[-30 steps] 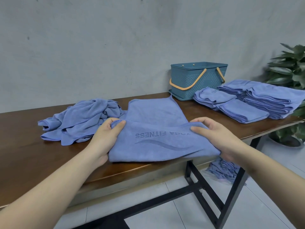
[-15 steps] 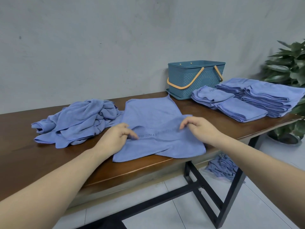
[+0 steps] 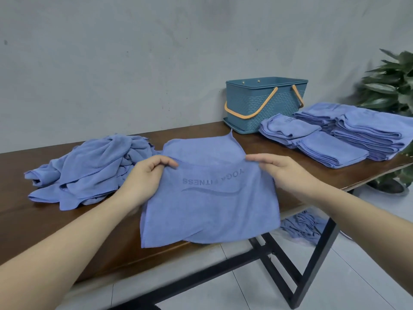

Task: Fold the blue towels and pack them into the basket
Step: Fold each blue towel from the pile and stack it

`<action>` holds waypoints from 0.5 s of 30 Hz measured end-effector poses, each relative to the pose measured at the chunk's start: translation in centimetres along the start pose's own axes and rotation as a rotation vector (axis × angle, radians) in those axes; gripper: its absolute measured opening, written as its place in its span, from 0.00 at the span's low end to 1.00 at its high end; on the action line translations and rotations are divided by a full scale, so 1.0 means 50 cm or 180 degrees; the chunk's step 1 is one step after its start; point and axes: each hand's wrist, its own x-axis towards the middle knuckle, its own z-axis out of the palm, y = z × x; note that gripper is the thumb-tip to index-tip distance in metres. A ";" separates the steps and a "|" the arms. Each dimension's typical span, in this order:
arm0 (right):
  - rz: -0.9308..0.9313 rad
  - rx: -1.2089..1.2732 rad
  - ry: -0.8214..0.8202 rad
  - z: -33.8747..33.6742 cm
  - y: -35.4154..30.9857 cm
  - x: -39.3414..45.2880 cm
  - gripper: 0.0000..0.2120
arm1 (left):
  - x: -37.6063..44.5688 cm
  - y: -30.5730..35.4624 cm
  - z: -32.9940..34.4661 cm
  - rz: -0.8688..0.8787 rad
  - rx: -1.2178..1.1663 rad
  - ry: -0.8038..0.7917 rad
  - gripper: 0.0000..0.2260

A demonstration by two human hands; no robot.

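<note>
My left hand [image 3: 147, 175] and right hand [image 3: 288, 173] each pinch the folded edge of the blue towel [image 3: 210, 209], which drapes over the bench's [image 3: 33, 231] front edge. The basket [image 3: 266, 104] stands at the back edge.

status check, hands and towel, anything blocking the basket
Left hand and right hand pinch towel edge. Basket open at back, path clear.
</note>
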 end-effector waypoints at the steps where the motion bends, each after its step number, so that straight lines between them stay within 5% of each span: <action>1: 0.0166 0.0539 0.0060 -0.002 -0.007 0.015 0.19 | 0.013 0.013 0.000 -0.0118 -0.0275 0.0097 0.19; 6: 0.0644 0.1662 0.0205 -0.037 -0.045 0.130 0.20 | 0.128 0.068 -0.005 -0.0374 -0.0996 0.0201 0.16; 10: 0.0893 0.1548 0.0109 -0.047 -0.044 0.223 0.15 | 0.243 0.059 -0.010 -0.0471 -0.0796 0.0253 0.19; 15: 0.0335 0.0981 0.0003 -0.040 -0.031 0.334 0.24 | 0.355 0.016 0.003 -0.0481 -0.0342 0.0442 0.18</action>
